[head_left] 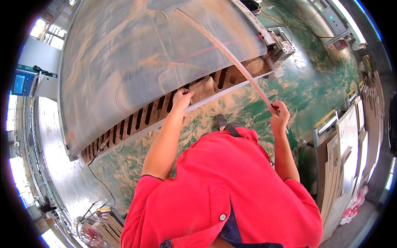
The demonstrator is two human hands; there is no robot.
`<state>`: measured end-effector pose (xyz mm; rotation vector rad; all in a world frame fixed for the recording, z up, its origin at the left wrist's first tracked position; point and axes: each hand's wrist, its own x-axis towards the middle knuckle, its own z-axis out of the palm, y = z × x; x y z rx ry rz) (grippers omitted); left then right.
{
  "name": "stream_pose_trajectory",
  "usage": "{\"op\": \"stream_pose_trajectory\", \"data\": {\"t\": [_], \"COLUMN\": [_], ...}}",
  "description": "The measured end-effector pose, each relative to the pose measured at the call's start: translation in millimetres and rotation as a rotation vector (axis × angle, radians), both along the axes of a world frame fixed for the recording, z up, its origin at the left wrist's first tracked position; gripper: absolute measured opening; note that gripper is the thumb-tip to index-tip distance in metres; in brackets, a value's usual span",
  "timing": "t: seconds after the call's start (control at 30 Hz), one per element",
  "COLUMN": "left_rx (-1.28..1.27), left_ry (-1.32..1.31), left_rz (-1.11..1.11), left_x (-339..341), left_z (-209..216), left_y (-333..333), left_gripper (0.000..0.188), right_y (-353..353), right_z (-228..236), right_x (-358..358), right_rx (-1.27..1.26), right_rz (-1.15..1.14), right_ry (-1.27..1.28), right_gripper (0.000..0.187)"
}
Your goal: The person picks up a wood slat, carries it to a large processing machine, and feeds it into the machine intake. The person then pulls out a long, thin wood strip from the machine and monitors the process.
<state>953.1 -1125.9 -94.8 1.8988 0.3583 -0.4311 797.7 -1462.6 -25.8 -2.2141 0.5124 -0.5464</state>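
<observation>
Head view: you stand at the near edge of the grey machine bed [95,70], the landmark for every place below.
Red shirt [256,177]: yours, on the near side of the bed, with 1 pale button [223,217] by the collar.
Dark shoe [221,120]: between your shirt and the bed's near edge.
Right hand [280,118]: clear of the bed, off the right part of its near edge; your fingers are closed around the strip close to its lower end.
Left hand [182,100]: at the bed's near edge, your fingers bent and drawn close together; the tips are partly hidden, so I cannot tell whether they pinch anything.
Long thin strip [223,48]: pale brown, slanting from your right hand across the bed's near edge, its far end above the bed; I cannot tell whether it touches the surface.
Dusty piece [202,89]: tan, just right of your left hand, on the slotted rail [153,112] along the bed's near edge.
Green floor [258,118]: around the bed, streaked with sawdust.
Stacked boards [337,165]: upright, well apart from the bed, to its right.
Metal motor block [284,46]: at the bed's right corner.
Blue control panel [20,84]: beyond the bed's left side.
</observation>
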Motion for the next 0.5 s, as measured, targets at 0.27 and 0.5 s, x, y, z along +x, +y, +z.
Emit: {"op": "stream_pose_trajectory", "data": {"t": [0.27,0.5], "left_rx": [0.396,0.369], "left_ry": [-0.906,-0.897], "left_rz": [-0.256,-0.389], "left_x": [-41.7,-50.7], "left_z": [54.4,53.6], "left_y": [-3.2,8.0], "left_gripper": [0.012,0.011], "right_y": [3.1,7.8], "right_z": [-3.8,-12.7], "right_x": [-1.9,5.0], "right_rx": [0.058,0.132], "right_rz": [-0.034,-0.008], "right_ry": [-0.005,0.007], "right_gripper": [0.018,0.017]}}
